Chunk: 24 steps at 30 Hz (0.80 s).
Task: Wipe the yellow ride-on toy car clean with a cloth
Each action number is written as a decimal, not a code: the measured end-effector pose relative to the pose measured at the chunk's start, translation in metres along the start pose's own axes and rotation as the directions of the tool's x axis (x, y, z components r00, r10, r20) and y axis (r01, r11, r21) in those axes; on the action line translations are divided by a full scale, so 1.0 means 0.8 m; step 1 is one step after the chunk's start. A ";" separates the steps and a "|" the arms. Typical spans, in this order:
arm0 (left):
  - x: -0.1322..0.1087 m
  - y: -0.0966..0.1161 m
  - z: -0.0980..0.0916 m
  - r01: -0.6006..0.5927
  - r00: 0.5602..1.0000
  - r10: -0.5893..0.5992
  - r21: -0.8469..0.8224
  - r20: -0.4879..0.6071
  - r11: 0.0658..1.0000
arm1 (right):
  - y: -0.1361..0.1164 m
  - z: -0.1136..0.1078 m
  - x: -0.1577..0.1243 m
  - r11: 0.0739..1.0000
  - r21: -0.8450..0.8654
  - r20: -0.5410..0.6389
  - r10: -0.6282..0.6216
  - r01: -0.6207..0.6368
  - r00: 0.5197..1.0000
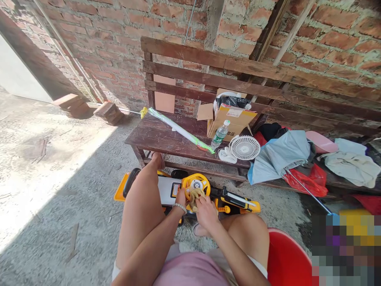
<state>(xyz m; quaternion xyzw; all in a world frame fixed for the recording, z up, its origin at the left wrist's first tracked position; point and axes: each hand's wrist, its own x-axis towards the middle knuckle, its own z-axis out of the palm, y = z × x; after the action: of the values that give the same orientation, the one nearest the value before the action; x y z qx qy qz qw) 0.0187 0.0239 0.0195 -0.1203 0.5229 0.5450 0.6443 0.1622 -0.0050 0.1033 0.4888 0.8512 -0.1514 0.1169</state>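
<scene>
Between my knees stands a yellow, white and black ride-on toy (pixel 166 190) with a yellow steering wheel (pixel 203 179). My left hand (pixel 180 198), a beaded bracelet on its wrist, is closed at the lower left of the wheel's rim. Its fingertips are partly hidden. A crumpled tan cloth (pixel 195 198) is pressed against the near side of the wheel by my right hand (pixel 207 212), whose fingers are bent over it. Right of the wheel extends a black and yellow arm-like part (pixel 239 200).
Behind the toy runs a wooden bench (pixel 166 137) holding a cardboard box (pixel 235 121), a water bottle (pixel 220 135), a white fan (pixel 245 147) and a long green-and-white wrapped stick (pixel 178 129). A grey-blue umbrella (pixel 279 155) lies among clothes. By my right knee stands a red tub (pixel 285 258).
</scene>
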 end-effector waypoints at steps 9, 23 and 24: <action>-0.005 0.001 0.000 -0.083 0.987 0.120 0.308 -0.103 0.948 | 0.045 -0.050 0.054 0.974 -0.107 -0.030 0.198 -0.200 0.980; -0.006 0.008 0.000 -0.186 0.968 0.237 0.403 -0.081 0.896 | -0.038 0.027 0.005 0.990 0.050 0.044 0.131 -0.133 0.990; -0.006 0.009 -0.001 -0.198 0.966 0.246 0.399 -0.072 0.895 | -0.036 0.029 0.003 0.992 0.063 0.041 0.105 -0.107 0.994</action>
<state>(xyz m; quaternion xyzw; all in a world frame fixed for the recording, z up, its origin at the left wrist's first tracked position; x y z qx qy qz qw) 0.0134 0.0228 0.0261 0.0377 0.6689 0.4921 0.5558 0.1372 -0.0258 0.0850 0.5340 0.8162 -0.1819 0.1247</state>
